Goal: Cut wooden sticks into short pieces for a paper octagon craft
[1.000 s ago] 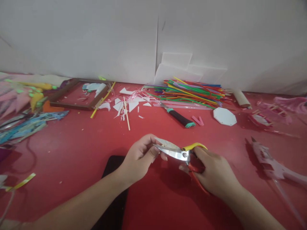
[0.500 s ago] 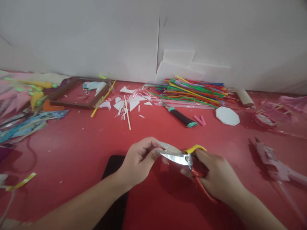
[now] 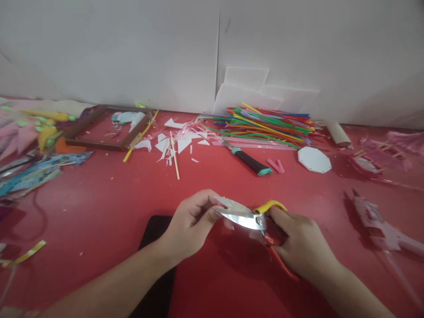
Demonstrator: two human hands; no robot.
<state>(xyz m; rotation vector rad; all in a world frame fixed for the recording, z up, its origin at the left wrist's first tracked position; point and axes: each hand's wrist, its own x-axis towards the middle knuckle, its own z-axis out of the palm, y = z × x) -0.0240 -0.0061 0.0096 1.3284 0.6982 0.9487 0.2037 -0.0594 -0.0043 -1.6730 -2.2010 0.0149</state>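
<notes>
My right hand (image 3: 298,238) is closed around the red handles of a pair of scissors (image 3: 243,219), whose silver blades point left and stand slightly apart. A curved yellow strip (image 3: 270,206) lies over the pivot, against my right fingers. My left hand (image 3: 195,221) is closed in a pinch at the blade tips, thumb and fingers pressed together. Whatever sits between those fingertips is hidden or too small to name. Both hands are above the red table (image 3: 212,282), with a black flat object (image 3: 155,282) partly beneath my left forearm.
A utility knife (image 3: 250,162) lies ahead, before a bundle of coloured pipe cleaners (image 3: 268,126). White scraps (image 3: 183,145) and a brown frame (image 3: 96,143) are to the left. On the right are a white octagonal piece (image 3: 314,160) and a pink glue gun (image 3: 379,223).
The scissors' blades and both hands stay nearly in place. My right hand and the red handles have shifted very slightly, and the view has moved a little.
</notes>
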